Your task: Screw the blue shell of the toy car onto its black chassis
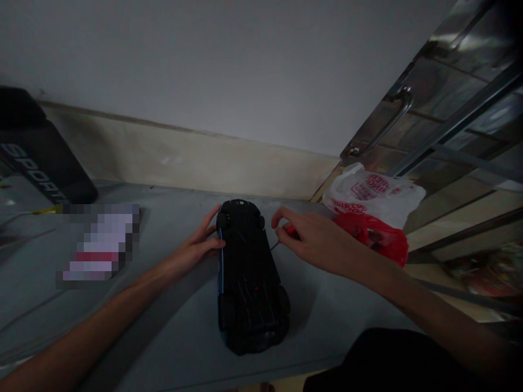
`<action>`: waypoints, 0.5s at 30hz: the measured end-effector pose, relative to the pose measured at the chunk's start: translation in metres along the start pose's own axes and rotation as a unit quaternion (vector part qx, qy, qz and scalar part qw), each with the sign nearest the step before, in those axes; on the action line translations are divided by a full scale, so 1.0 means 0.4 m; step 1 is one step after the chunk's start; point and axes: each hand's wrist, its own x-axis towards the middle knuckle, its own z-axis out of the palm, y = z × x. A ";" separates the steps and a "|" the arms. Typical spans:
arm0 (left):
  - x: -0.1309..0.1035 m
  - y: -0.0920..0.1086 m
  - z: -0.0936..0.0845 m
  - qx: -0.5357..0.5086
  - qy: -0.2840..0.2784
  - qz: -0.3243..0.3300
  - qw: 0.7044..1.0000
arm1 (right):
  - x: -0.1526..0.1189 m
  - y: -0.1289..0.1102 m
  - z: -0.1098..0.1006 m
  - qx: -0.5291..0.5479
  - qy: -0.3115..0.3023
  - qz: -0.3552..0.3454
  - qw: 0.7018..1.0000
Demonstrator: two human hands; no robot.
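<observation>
A toy car (249,272) lies upside down on the grey surface, its black underside and wheels facing up. My left hand (204,242) holds the car's left side near the front, fingers and thumb against its blue edge. To the right of the car, my right hand (300,234) is closed around a screwdriver (291,231) with a red handle. Its thin shaft points down and left toward the car's right side; whether the tip touches the car cannot be made out.
White plastic bag (371,190) and red bag (379,237) lie at the right, beside a metal gate (400,120). A black "SPORT" object (49,158) and a pixelated flat item (106,234) are at the left. A wall runs behind.
</observation>
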 end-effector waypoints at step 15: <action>-0.005 0.016 0.009 -0.002 0.011 -0.019 1.000 | -0.013 0.007 -0.019 0.071 -0.036 0.015 0.997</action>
